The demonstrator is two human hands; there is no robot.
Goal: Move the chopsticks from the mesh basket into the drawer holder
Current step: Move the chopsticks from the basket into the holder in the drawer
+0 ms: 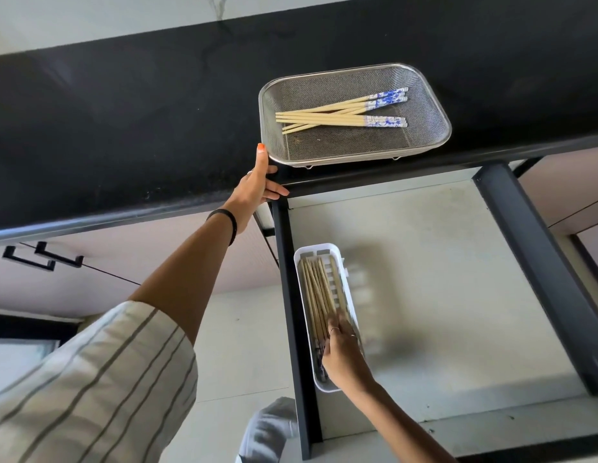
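Wooden chopsticks [319,295] lay in the white holder [349,285] under my right hand [344,357], fingers loosely together settling them; my left hand [257,185], fingers spread, steadied the counter edge [124,215] at the basket's [434,105] seven o'clock.

Right hand [342,355] is motion-blurred & covers the near ends of the chopsticks in the white holder [324,384], so its grip can't be told. Open drawer [531,248] is cut off at right edge; striped sleeve [90,379] runs off bottom-left
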